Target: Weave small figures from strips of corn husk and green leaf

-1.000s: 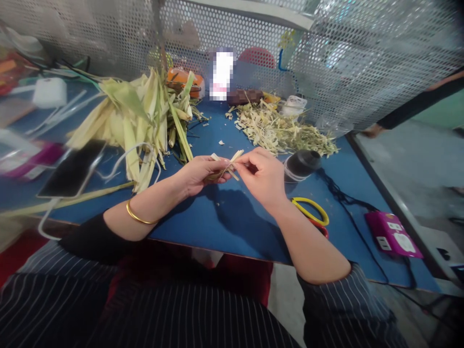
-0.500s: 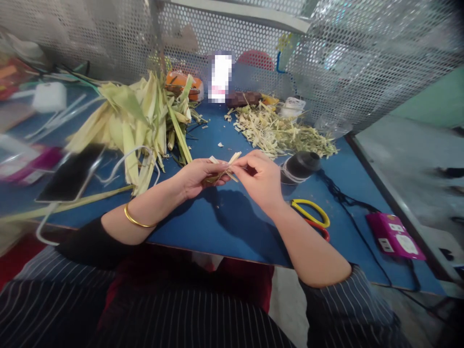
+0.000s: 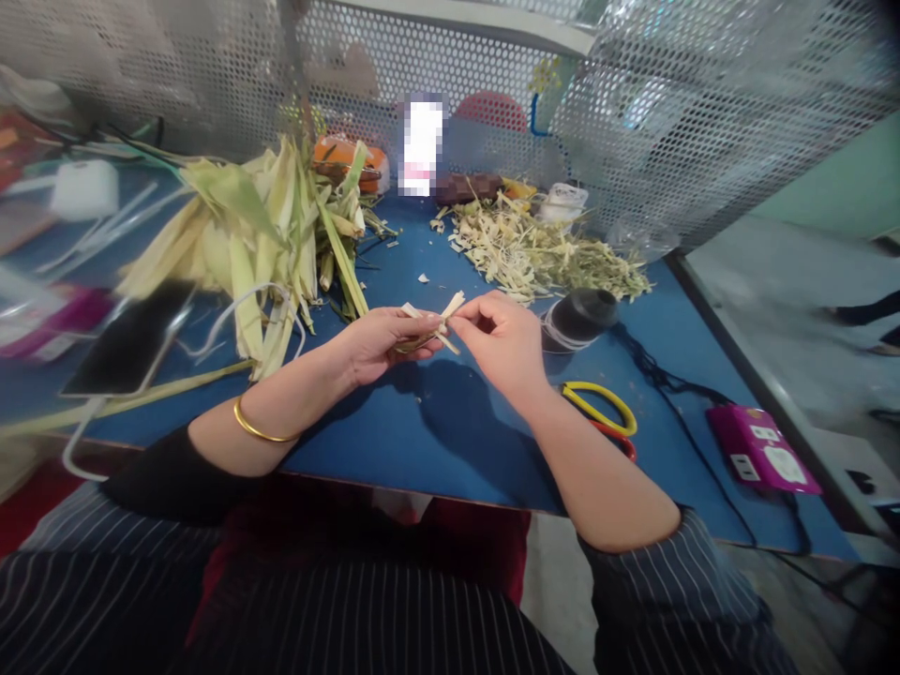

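Note:
Over the middle of the blue table, my left hand [image 3: 386, 345] is closed on a small bundle of folded corn husk strips [image 3: 453, 305], whose pale ends stick up and out past the thumb. My right hand [image 3: 504, 349] pinches thumb and forefinger together just at the bundle's right side. Whatever lies in that pinch is too fine to make out. To the right of it stands a dark cone of thread [image 3: 582, 314]. Yellow and red handled scissors [image 3: 601, 405] lie nearer the right forearm, partly hidden by it.
A heap of corn husks [image 3: 246, 244] lies at the left, with a dark phone [image 3: 127, 342] and white cable before it. Husk scraps [image 3: 534, 244] are piled at the back right. A purple packet [image 3: 763, 450] sits by the right edge. Perforated metal sheeting [image 3: 457, 56] closes off the back.
The whole view has shifted slightly. My right fingertips have drawn a little off the strips, while my left hand keeps its hold. A person's leg has come into view at far right.

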A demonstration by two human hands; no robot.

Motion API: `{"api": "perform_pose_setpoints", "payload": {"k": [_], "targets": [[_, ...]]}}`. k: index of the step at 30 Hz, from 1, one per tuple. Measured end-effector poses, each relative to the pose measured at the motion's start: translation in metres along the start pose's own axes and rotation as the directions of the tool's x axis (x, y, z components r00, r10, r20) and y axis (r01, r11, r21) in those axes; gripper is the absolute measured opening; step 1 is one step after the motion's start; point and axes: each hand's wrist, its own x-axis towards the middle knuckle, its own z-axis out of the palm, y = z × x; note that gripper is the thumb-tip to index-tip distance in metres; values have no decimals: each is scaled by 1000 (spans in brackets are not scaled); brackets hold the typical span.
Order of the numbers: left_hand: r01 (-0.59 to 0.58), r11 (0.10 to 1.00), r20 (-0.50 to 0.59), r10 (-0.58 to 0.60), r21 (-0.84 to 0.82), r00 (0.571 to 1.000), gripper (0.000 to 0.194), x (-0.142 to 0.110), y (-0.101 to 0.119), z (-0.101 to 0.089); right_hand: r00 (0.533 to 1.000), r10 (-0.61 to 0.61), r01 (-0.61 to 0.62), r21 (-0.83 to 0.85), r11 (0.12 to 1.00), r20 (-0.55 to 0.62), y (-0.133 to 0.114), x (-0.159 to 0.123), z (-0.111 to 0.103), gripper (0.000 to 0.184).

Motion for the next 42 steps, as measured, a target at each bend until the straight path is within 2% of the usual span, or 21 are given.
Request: {"api": "perform_pose_setpoints", "payload": {"k": [7, 10, 14, 18, 21, 25, 30, 34, 36, 38, 40, 42], "targets": [[-21, 999, -20, 21, 26, 1000, 16, 2, -3, 0, 1000, 14, -14, -62, 998, -13, 2, 0, 2, 14], [-28, 999, -60, 30, 39, 998, 17, 1, -3, 2, 1000, 23, -22, -66, 998, 13, 2, 0, 2, 13], [-21, 999, -114, 24, 26, 993, 13, 1, -2, 4, 996, -43, 48, -80, 996, 72, -1, 1, -6, 9], [-20, 999, -70, 23, 44, 997, 14, 2, -3, 2, 975, -197, 212, -181, 960, 98, -5, 1, -14, 10], [-14, 998, -16, 15, 64, 1000, 15, 3, -5, 1, 950, -250, 283, -174, 943, 187, -5, 2, -15, 13], [23, 995, 21, -25, 99, 999, 14, 3, -5, 0, 936, -219, 273, -179, 945, 276, -2, 3, -12, 12], [43, 990, 41, -49, 136, 998, 15, 2, -4, 0, 942, -183, 259, -260, 930, 282, -2, 3, -9, 9], [0, 982, 49, -9, 189, 999, 18, 1, -5, 1, 939, -195, 261, -215, 941, 284, -3, 2, -7, 9], [-31, 975, 36, 23, 221, 999, 18, 0, -6, 3, 947, -180, 228, -161, 960, 265, -2, 2, -7, 9], [-64, 965, 24, 60, 255, 998, 18, -2, -5, 5, 967, -116, 131, -54, 990, 226, -2, 3, -8, 8], [-96, 951, 31, 91, 295, 995, 18, -5, -3, 6, 975, 5, -27, 96, 995, 224, -1, 6, -11, 10], [-122, 936, 58, 109, 331, 992, 18, -7, -1, 6, 949, 132, -205, 244, 948, 286, 1, 9, -14, 13]]}}
